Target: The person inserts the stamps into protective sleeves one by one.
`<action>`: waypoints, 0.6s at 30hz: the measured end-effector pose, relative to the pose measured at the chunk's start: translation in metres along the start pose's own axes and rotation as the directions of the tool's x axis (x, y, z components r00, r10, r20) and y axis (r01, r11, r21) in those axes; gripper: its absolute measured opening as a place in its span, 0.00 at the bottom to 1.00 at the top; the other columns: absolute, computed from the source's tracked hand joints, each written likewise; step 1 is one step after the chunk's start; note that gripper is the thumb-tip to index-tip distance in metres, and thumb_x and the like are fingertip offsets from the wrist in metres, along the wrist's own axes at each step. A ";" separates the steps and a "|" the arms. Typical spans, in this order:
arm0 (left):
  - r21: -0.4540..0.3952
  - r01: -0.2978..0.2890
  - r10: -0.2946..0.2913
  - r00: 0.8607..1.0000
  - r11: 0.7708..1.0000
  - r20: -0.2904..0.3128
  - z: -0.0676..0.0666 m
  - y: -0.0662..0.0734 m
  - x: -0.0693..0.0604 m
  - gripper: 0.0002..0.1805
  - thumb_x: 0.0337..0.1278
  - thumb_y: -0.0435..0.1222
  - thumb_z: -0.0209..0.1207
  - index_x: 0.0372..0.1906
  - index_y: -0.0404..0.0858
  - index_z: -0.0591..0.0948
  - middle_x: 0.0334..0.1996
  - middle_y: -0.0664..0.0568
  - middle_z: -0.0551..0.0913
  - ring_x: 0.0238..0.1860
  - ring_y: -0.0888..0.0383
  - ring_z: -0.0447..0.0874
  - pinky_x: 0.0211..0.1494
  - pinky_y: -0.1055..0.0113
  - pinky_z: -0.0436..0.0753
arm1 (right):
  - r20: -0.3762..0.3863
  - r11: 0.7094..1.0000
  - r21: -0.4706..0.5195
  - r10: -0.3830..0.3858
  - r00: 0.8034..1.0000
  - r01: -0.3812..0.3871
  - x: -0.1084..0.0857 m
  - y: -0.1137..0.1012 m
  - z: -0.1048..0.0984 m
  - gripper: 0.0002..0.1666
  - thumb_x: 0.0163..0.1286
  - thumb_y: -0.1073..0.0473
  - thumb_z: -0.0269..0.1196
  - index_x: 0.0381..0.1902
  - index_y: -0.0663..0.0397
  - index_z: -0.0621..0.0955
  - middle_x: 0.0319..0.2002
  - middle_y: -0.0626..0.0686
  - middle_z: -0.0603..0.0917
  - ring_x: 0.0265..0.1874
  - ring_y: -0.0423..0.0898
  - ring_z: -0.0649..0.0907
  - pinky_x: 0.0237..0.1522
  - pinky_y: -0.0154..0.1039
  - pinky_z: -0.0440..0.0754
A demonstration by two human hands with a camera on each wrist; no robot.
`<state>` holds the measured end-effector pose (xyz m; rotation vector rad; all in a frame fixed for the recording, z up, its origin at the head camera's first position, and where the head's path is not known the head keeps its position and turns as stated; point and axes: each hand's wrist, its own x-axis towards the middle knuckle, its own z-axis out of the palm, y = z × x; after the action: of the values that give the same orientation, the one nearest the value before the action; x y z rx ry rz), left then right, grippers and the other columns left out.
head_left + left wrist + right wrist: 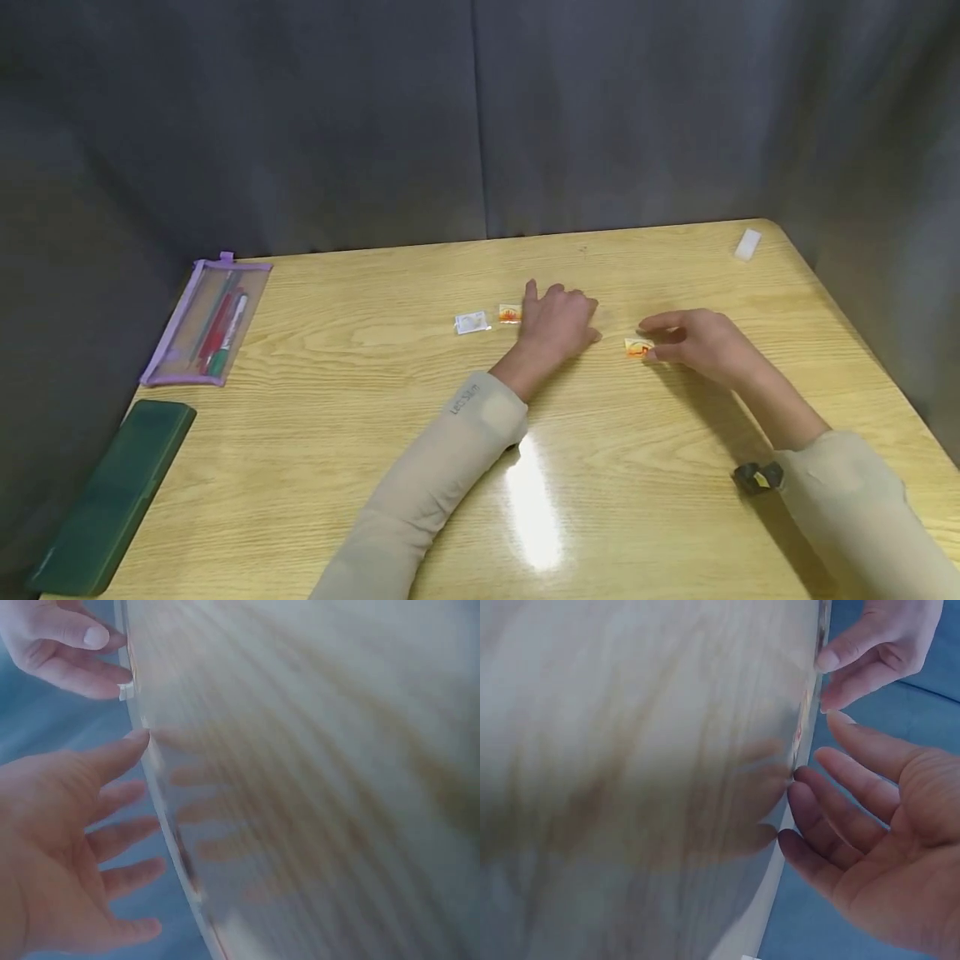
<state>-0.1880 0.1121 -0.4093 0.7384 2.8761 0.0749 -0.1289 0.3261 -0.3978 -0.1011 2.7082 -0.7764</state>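
Two small flat packets lie by my left hand (557,323) in the head view: a whitish one (471,322) and an orange-and-yellow one (510,313), beside the thumb side of the hand. My left hand is low over the table with its fingers spread, apparently holding nothing. Another yellow-and-orange packet (639,347) lies at the fingertips of my right hand (701,343). The right thumb touches or nearly touches its edge, with the index finger apart from it. In the right wrist view, the fingers of the right hand (900,825) are loosely bent and apart.
A wooden table (360,450) spans the view, with dark curtains (337,125) behind it. At the left lie a purple-edged mesh pouch (206,325) with pens and a dark green case (112,500). A small white block (747,244) lies at the far right corner.
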 end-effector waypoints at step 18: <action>-0.040 0.020 -0.020 1.000 0.999 -0.012 -0.004 0.011 0.002 0.09 0.68 0.45 0.61 0.29 0.54 0.84 0.43 0.62 0.87 0.59 0.57 0.79 0.80 0.44 0.60 | -0.027 0.991 -0.102 -0.094 0.995 0.091 0.006 -0.009 0.011 0.06 0.67 0.60 0.69 0.41 0.52 0.89 0.37 0.50 0.90 0.40 0.47 0.83 0.46 0.48 0.80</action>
<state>-0.1852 0.1225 -0.4046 0.7040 2.8846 0.1342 -0.1317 0.3119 -0.4034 -0.2418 2.7892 -0.6719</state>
